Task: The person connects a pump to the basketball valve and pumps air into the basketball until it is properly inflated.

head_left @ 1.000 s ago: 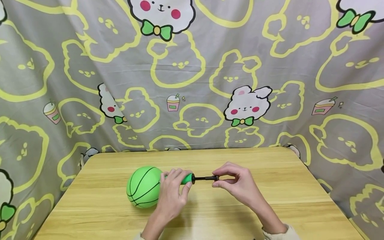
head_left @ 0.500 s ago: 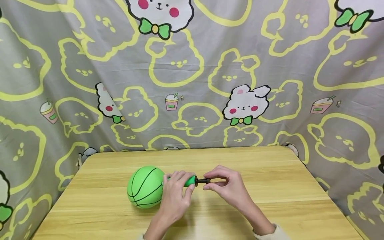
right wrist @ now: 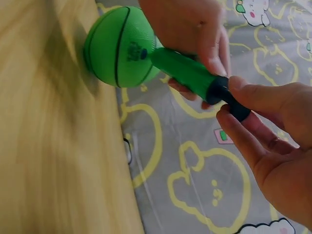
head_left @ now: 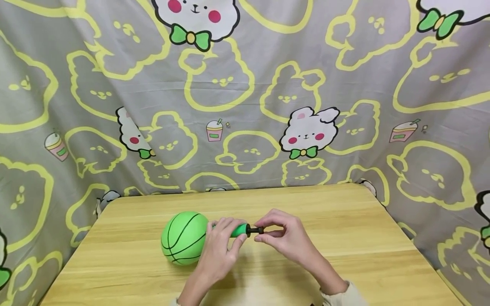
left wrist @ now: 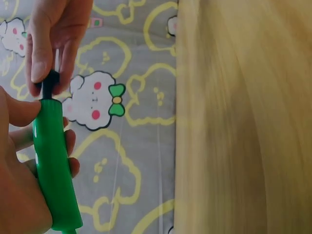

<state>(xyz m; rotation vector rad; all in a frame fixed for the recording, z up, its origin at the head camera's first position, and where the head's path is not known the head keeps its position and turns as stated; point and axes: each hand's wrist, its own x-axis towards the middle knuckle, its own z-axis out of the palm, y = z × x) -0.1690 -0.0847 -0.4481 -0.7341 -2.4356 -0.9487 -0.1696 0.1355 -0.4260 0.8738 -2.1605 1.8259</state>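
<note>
A light green ball with black basketball lines point(head_left: 184, 238) sits on the table. My left hand point(head_left: 220, 250) grips the green barrel of a small hand pump point(left wrist: 54, 165), its fingers wrapped round it. The pump's narrow end points at the ball, right by a dark spot on the ball's side in the right wrist view. Thumb and fingers of my right hand point(head_left: 289, 236) pinch the black pump handle point(right wrist: 239, 110) at the other end. Only a short length of the black rod shows between barrel and handle.
The wooden table point(head_left: 344, 238) spreads under both hands. Behind it and along the sides hangs a grey curtain point(head_left: 245, 93) printed with yellow outlines and white cartoon animals.
My right hand has moved left with the handle, pushing the rod into the barrel, mostly in the first half second. My left hand and the ball have stayed nearly in place.
</note>
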